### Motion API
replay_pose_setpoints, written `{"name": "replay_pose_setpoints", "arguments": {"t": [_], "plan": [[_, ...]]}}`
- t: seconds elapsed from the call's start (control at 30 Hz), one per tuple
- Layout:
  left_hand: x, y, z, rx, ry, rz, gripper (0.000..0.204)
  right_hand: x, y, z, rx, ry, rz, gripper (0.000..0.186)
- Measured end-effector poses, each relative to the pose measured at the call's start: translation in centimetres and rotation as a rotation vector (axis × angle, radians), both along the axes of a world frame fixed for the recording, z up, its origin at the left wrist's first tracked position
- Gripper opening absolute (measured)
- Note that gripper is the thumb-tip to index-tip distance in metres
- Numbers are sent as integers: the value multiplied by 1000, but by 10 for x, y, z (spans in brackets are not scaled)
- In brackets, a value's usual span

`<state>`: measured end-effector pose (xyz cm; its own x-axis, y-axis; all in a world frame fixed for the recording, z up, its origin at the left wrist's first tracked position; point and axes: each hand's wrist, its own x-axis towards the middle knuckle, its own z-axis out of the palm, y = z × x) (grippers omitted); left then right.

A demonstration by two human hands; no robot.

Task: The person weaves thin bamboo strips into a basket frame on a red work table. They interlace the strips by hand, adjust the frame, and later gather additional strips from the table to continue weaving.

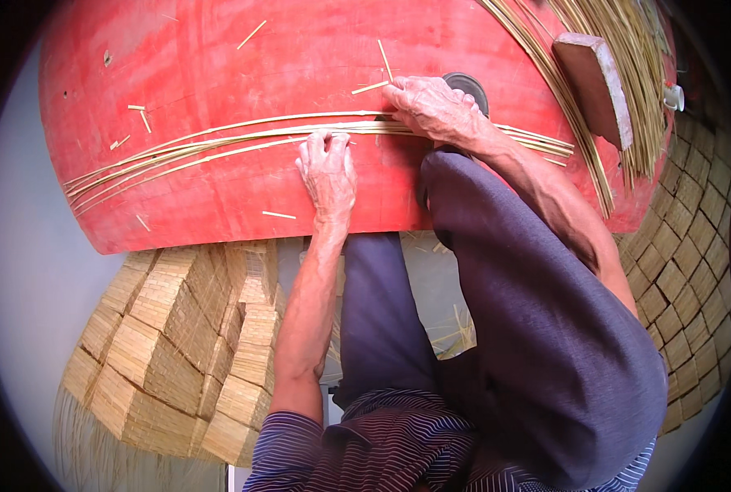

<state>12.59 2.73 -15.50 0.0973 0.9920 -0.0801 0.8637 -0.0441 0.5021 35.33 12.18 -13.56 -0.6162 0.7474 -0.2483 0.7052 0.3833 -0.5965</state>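
Note:
Several long, thin straw-coloured strips [218,144] lie across a red board, their left ends fanned slightly apart. My left hand [328,174] is closed, with its bent fingertips on the strips near their middle. Farther right, my right hand [433,108] lies over the same bundle, fingers curled in. What its fingertips hold, if anything, is hidden. Beyond the right hand, the strips' right ends [538,143] show again. A dark rounded thing, perhaps a shoe toe [469,87], shows just behind that hand. Two short strip pieces [371,88] are close to its fingertips.
More strips [628,74] lie in a thick bundle at the right of the red board [218,74], beside a brick-like block [591,86]. Short offcuts [146,121] are scattered about. Stacked woven mats or bundles [169,353] stand below left, and a woven piece [685,238] at right. My raised right knee [480,197] reaches the board's edge.

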Motion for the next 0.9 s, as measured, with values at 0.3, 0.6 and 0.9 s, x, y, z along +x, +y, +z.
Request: {"name": "replay_pose_setpoints", "arguments": {"t": [0.3,0.6,0.9], "plan": [[2,5,6,-9,68,-120,41,6,3,-10,-93,4,-10,15],[0,3,3,36,31,-224,28,11,4,-24,-128,63,-26,15],[2,7,7,-16,5,-222,34,8,8,-23,-106,10,-23,15]]}}
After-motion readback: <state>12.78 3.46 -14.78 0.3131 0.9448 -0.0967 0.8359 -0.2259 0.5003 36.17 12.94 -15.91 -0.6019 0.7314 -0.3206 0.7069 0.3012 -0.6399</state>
